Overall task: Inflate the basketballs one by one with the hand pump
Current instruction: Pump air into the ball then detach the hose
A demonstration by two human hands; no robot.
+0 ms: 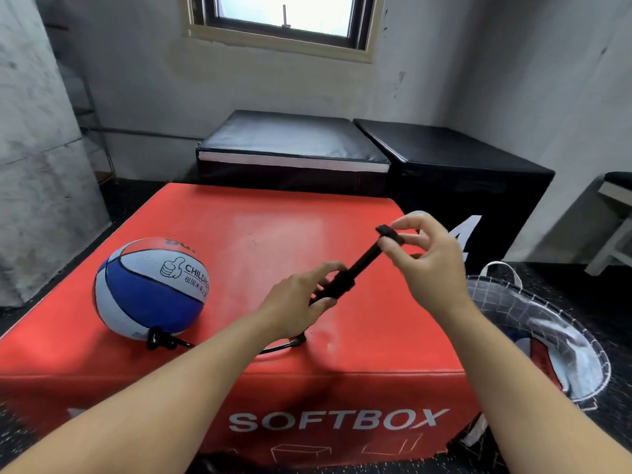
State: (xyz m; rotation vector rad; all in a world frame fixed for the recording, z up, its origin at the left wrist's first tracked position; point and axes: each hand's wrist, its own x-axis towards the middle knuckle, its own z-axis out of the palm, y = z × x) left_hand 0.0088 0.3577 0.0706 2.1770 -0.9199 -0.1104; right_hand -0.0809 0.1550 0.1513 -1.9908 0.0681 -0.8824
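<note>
"SOFTBOX" box [239, 241], "CHILDREN" basketball [150, 289]

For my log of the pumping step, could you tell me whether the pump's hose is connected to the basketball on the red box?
Yes, the black hose runs from the pump to the basketball.

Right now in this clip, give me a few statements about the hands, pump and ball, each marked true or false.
1. The left hand grips the pump barrel. True.
2. The right hand rests flat on the red box. False: its fingers pinch the pump handle, above the box.
3. The hose runs from the pump to the basketball. True.
4. The basketball is plain orange. False: it is blue, white and red.
5. The basketball sits in the mesh bag. False: it sits on the red box.
</note>
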